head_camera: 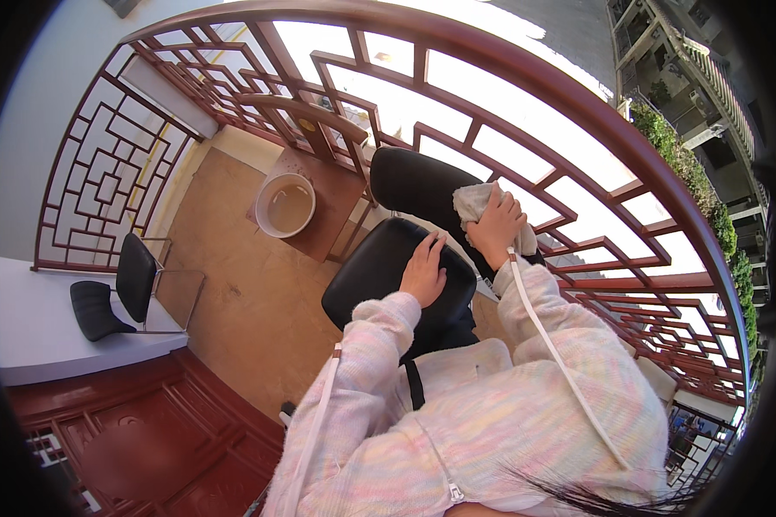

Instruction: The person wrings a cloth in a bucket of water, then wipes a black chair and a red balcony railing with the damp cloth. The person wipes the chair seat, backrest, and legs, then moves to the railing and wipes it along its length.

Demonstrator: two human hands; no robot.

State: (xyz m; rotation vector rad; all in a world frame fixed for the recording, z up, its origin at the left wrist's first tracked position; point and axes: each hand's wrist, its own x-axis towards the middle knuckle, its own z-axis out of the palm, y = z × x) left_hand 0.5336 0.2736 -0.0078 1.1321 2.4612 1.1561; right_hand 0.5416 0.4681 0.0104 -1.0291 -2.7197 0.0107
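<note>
A black padded chair stands right before me, its seat below and its backrest beyond, beside the railing. My left hand lies flat on the seat with nothing in it. On the right part of the backrest, my right hand presses and grips a light grey cloth, which bulges out on both sides of the fingers. To the left of the chair, a white basin of murky water rests on the seat of a brown wooden chair. Wet spots show on the wood near the basin.
A dark red lattice railing curves round the far and right sides. Another black chair with a metal frame stands at the left by the wall. Brown floor lies between. A red panelled door is at the lower left.
</note>
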